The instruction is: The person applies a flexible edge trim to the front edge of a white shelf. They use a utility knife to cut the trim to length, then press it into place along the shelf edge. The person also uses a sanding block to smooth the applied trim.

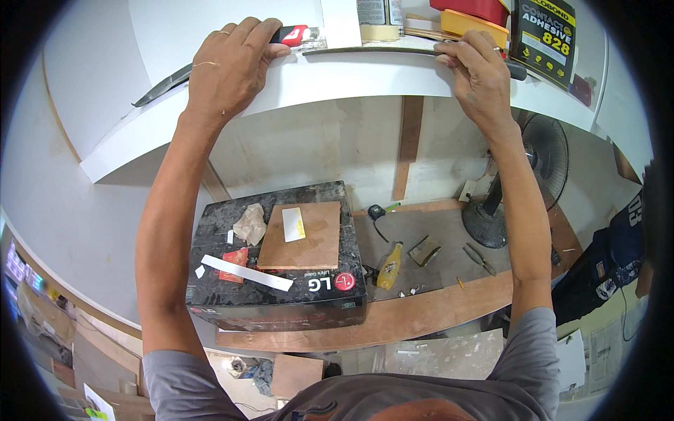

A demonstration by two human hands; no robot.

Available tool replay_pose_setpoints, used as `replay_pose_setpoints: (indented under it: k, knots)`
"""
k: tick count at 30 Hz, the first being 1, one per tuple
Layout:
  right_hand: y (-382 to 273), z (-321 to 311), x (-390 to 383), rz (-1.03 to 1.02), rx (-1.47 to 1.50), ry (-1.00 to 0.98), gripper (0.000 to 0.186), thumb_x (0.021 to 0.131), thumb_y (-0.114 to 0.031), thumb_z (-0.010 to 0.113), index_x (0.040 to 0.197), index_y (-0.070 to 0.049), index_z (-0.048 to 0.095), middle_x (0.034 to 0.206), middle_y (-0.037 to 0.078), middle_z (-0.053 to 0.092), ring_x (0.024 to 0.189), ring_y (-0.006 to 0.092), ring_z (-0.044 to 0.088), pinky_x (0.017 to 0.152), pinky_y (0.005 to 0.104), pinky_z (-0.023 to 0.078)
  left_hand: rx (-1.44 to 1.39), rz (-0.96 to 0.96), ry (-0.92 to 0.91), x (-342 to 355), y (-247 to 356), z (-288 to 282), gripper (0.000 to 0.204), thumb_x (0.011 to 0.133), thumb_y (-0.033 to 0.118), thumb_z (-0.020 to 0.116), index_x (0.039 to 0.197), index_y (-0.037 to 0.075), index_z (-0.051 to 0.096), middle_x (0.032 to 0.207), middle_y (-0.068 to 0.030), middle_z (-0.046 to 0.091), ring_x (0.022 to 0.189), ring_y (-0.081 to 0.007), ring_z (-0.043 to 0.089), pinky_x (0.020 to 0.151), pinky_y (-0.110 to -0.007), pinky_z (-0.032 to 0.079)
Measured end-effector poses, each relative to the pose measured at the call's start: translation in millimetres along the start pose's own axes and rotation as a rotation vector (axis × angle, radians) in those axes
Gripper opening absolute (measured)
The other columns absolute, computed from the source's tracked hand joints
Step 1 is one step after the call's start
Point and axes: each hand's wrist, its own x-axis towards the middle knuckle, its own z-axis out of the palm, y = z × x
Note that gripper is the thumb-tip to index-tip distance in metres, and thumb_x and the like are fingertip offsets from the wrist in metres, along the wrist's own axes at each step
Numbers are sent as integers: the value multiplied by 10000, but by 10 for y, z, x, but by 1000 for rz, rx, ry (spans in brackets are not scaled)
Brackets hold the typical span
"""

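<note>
My left hand (228, 70) bends over the white shelf (281, 81) with its fingers curled. A black-and-red handle (291, 35) shows beyond its fingertips, and a dark, tapering blade (165, 85) runs out on its other side; whether the two are one tool, and what the fingers grip, is hidden. At the shelf's right, my right hand (481, 77) is closed on a long, thin dark file (372, 50). The file lies along the shelf edge, and a black handle end (517, 70) sticks out past the hand.
Behind the hands stand a black adhesive tin (544, 42), red (477, 8) and yellow (474, 28) containers and a tape roll (379, 32). Below are a black carton (274, 312) bearing a wooden board (316, 238), a fan (484, 217), pliers (479, 259) and a yellow bottle (390, 266).
</note>
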Motion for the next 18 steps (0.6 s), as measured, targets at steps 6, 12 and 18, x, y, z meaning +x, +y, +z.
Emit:
replay_pose_setpoints:
  k: [6, 12, 18]
  knots:
    - [-105, 91, 69, 26, 2, -10, 116, 868, 17, 745, 982, -1, 737, 894, 91, 600, 902, 276, 609, 810, 373, 502, -21, 37, 49, 10, -14, 5, 293, 1019, 316, 638, 1204, 98, 703, 1044, -70, 737, 910, -265, 689, 826, -417, 529]
    - [-52, 76, 94, -18, 21, 30, 144, 857, 14, 753, 999, -10, 742, 899, 87, 611, 914, 274, 615, 808, 371, 499, 11, 50, 89, 27, -1, 18, 289, 994, 322, 676, 1178, 102, 709, 1014, -60, 736, 881, -252, 692, 797, -410, 534]
    - [8, 15, 9, -24, -8, 32, 149, 853, 15, 750, 998, -14, 735, 909, 90, 606, 883, 278, 609, 796, 376, 497, 1, 48, 89, 0, -31, 41, 296, 995, 331, 674, 1179, 103, 710, 1021, -61, 736, 897, -255, 691, 806, -411, 535]
